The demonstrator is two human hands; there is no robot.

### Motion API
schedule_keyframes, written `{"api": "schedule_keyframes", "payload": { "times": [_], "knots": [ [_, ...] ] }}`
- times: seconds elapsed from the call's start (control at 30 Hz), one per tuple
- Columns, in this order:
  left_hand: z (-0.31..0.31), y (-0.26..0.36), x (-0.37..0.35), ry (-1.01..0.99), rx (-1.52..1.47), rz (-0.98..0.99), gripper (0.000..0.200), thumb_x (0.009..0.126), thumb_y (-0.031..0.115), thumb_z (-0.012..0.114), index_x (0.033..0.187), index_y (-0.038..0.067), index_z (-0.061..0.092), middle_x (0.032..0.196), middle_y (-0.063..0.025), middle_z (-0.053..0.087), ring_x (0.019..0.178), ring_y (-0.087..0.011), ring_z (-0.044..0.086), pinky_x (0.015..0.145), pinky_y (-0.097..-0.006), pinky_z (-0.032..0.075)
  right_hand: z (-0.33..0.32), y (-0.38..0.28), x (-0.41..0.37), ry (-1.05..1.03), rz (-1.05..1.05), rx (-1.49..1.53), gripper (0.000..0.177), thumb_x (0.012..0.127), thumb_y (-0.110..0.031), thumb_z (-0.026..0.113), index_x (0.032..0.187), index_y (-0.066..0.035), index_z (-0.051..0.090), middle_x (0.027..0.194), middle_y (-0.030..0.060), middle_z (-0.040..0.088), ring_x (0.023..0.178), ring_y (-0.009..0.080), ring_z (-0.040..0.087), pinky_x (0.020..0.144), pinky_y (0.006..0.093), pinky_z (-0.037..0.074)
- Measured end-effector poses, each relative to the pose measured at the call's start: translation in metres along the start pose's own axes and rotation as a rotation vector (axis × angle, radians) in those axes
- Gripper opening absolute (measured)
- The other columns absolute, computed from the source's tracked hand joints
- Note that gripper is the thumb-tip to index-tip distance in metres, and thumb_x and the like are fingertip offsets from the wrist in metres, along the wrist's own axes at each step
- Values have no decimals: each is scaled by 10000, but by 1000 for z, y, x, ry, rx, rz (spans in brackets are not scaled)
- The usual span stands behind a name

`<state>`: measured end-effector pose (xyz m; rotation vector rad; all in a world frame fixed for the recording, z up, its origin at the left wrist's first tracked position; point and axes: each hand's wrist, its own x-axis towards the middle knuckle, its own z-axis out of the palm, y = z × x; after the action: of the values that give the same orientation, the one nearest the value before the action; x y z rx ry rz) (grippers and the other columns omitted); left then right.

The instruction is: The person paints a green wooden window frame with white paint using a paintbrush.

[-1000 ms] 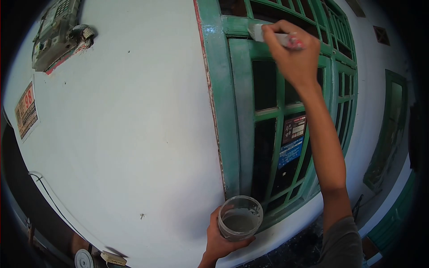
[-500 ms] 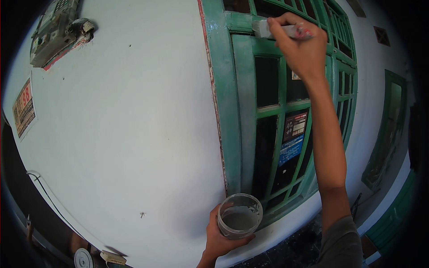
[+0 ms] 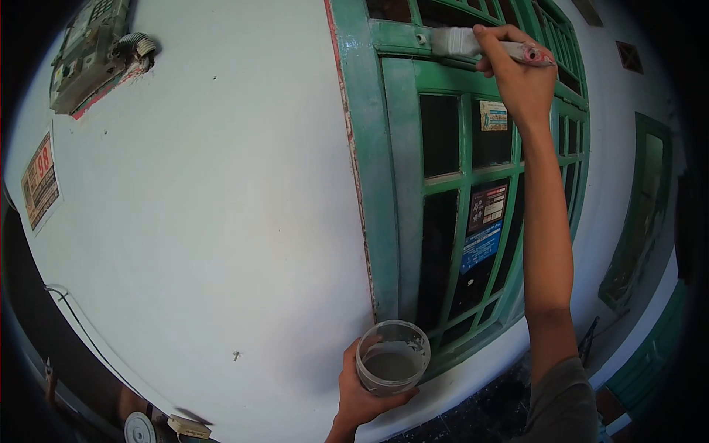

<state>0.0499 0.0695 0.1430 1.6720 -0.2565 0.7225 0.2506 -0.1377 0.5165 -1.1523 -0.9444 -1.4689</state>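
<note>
A white wall (image 3: 199, 207) meets a green window frame (image 3: 373, 184). Near the frame's top left corner, a brush (image 3: 454, 42), its handle pinched by the right hand's (image 3: 524, 77) fingers, seems to touch the crossbar (image 3: 395, 35). The left hand's (image 3: 356, 391) fingers curl around a clear cup (image 3: 391, 386) by the lower left corner. The step looks like brushing the crossbar; another stroke would call for level, steady pressure.

The window (image 3: 449, 184) lies right of the meter box (image 3: 87, 63), the brush (image 3: 454, 43) above the cup (image 3: 390, 385).
</note>
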Motion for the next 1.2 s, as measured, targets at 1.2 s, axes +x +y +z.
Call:
{"api": "schedule_keyframes", "payload": {
  "times": [1.2],
  "knots": [
    [15, 9, 10, -32, -9, -12, 1119, 565, 290, 1023, 1446, 7, 393, 1318, -176, 609, 1232, -275, 629, 1053, -406, 514, -34, 1, 69, -418, -76, -89, 172, 936, -191, 762, 857, -38, 753, 705, 8, 694, 604, 74, 625, 522, 236, 468]
  ]
}}
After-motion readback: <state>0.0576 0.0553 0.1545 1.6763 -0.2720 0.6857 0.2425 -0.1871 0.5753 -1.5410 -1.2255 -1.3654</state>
